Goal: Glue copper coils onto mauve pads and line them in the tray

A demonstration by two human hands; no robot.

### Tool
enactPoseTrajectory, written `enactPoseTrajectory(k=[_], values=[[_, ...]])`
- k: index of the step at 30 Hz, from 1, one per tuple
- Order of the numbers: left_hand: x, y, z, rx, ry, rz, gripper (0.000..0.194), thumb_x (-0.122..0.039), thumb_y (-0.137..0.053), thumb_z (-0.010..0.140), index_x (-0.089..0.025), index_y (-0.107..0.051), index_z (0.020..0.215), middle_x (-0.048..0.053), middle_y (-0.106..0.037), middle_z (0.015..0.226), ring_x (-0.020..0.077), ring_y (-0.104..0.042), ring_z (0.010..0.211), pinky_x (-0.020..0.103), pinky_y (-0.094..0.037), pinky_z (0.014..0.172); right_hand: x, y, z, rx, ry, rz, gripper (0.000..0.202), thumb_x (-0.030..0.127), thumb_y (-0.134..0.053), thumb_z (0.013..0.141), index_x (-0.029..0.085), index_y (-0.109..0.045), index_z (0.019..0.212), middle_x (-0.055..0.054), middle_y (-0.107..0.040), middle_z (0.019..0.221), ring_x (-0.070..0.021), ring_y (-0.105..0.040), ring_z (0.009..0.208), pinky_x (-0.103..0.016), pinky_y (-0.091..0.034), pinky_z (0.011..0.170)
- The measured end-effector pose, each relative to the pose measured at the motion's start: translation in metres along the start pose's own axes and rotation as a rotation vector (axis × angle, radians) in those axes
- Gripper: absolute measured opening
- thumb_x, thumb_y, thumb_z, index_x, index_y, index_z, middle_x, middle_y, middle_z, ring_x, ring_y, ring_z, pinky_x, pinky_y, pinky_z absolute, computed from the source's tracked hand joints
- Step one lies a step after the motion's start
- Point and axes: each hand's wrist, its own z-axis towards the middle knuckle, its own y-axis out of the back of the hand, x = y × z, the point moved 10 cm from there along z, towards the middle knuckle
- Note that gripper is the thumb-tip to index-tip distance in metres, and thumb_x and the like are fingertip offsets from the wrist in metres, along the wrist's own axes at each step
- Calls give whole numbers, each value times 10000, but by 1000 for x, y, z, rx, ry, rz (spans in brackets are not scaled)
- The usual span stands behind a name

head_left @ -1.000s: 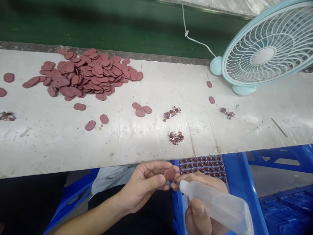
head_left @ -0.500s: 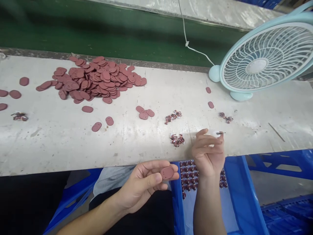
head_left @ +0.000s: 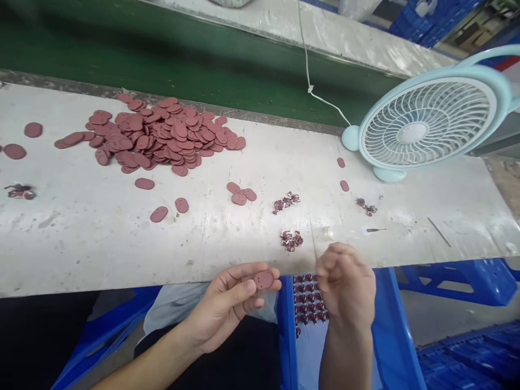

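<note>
My left hand (head_left: 227, 306) pinches a flat dark-red oval piece (head_left: 265, 279) with small holes between thumb and fingers, in front of the table edge. My right hand (head_left: 346, 287) is over the table's front edge, above a blue crate (head_left: 400, 330). Its fingers look curled but are smeared by motion, so what they hold, if anything, is unclear. Just beyond it on the table lies a small translucent bottle (head_left: 347, 233) with a thin dark tip. Left of that bottle sit two clusters of small dark-red and white parts (head_left: 291, 240).
A large pile of red oval pieces (head_left: 162, 135) lies at the back left, with several loose ones nearer. A light-blue fan (head_left: 414, 132) stands at the back right, its white cord (head_left: 309, 65) running behind. Rows of small parts (head_left: 311, 300) line the crate under my right arm.
The translucent bottle, earlier at my right hand's fingers, now lies on the table. My right hand has drawn back toward the edge. My left hand still holds the oval piece; the view has shifted slightly.
</note>
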Motion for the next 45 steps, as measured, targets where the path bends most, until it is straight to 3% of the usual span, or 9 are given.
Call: enactPoseTrajectory(k=[5,9,14,17,23,26,32,36,45], values=[[-5,7,-2,-32,-4,18,236,-162,-652,914,-172,-743,1132,114,-736,1247,216,-710,1111,147,-584,739,9,-42,1,167,298,-1132,302,229,-542,962,253,-673,1233,-95,-606,1201,-231,-629,1025,-391,-558,841],[-5,9,-4,-34,-4,13,241,-164,-663,908,-172,-742,1135,120,-735,1245,222,-711,1109,151,-584,737,1,-47,10,295,320,-1337,342,202,-436,983,216,-643,1255,-118,-584,1228,-259,-597,1104,-443,-506,944],[-5,10,-4,-20,-22,15,244,-177,-669,905,-173,-742,1138,123,-735,1244,218,-713,1102,155,-580,743,0,-22,21,185,158,-1326,166,257,-565,908,227,-658,1041,-62,-664,1054,-221,-655,899,-393,-526,814],[-7,8,-4,-6,-37,27,243,-175,-685,893,-182,-748,1127,120,-740,1237,220,-716,1097,157,-575,741,0,-7,23,72,65,-1228,295,308,-645,866,215,-596,1141,-38,-674,955,-192,-654,767,-352,-537,698],[-15,5,-7,9,-93,79,241,-164,-681,894,-211,-752,1120,107,-743,1235,228,-711,1109,176,-565,743,21,-13,-9,-31,149,-819,130,273,-721,857,257,-706,986,-48,-672,977,-216,-670,919,-378,-570,804],[-18,3,-8,16,-122,117,236,-179,-690,891,-222,-755,1113,102,-746,1229,233,-712,1105,186,-560,739,35,-32,-35,25,213,-664,146,173,-740,835,273,-727,940,-74,-678,1090,-246,-663,1039,-344,-596,753],[-16,-5,-8,55,-177,188,265,-192,-743,852,-234,-756,1113,84,-755,1215,224,-705,1105,264,-564,873,22,-74,-59,314,50,-472,263,150,-728,841,335,-748,1027,-34,-754,924,-208,-727,761,-302,-631,612],[-16,-10,-9,98,-203,216,271,-179,-740,853,-223,-751,1121,89,-764,1187,218,-700,1090,357,-531,998,14,-80,-58,319,13,-427,238,165,-717,863,343,-748,1018,-11,-757,913,-169,-719,737,-256,-616,622],[-14,-5,-7,24,-170,207,193,-112,-786,793,-204,-744,958,72,-776,1149,197,-731,1003,309,-570,890,12,-83,-56,369,-22,-459,238,159,-712,872,334,-752,1029,-7,-756,927,-161,-723,796,-254,-613,688]])
